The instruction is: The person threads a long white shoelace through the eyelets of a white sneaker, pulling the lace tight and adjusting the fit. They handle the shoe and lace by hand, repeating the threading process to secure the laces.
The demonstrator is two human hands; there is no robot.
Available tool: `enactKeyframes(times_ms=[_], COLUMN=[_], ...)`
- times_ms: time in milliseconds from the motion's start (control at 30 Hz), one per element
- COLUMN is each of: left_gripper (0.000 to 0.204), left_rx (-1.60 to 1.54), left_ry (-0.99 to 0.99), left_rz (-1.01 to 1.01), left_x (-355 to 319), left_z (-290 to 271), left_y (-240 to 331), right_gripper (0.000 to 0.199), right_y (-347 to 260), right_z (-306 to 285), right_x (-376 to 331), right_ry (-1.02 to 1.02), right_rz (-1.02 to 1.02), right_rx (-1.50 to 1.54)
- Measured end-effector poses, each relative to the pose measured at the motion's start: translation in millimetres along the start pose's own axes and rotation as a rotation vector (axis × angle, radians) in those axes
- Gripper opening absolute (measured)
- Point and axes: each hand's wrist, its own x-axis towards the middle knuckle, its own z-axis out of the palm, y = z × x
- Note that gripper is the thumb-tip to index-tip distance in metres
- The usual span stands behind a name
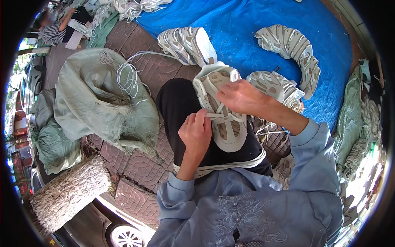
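I see my left hand (196,131) curled tight, pinching a flat white lace (217,116) where it crosses a white shoe upper (222,109). My right hand (240,96) is bent over the same upper, fingers closed on the lace near its middle. The upper lies on my lap, on black trousers (177,107), toe end pointing away from me. More white laces (230,164) drape over my thigh. Beyond, stacks of uppers (187,43) sit on a blue tarp (247,37). To my left a green sack (94,94) carries a bundle of laces.
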Motion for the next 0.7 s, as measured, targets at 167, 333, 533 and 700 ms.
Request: enactKeyframes(times_ms=[167,333,533,700], left_gripper=[0.013,0.009,0.008,0.025], left_rx=[-0.150,-0.086,0.017,0.014], left_ry=[-0.081,-0.113,-0.196,-0.114], left_rz=[-0.167,-0.163,-0.089,0.101], left_x=[-6.2,-12.4,-8.4,8.7], left_z=[-5.8,3.4,5.0,-4.0], left_y=[5.3,9.9,17.0,9.8], right_gripper=[0.009,0.008,0.007,0.006], right_y=[5.1,23.7,55.5,59.8], right_z=[-9.2,-19.2,-36.4,-32.5], right_x=[-4.8,0.2,10.8,13.2], right_ry=[-0.040,-0.054,0.032,0.029], right_rz=[-0.138,-0.136,-0.014,0.029], right_rx=[-0.278,-0.363,-0.345,-0.072])
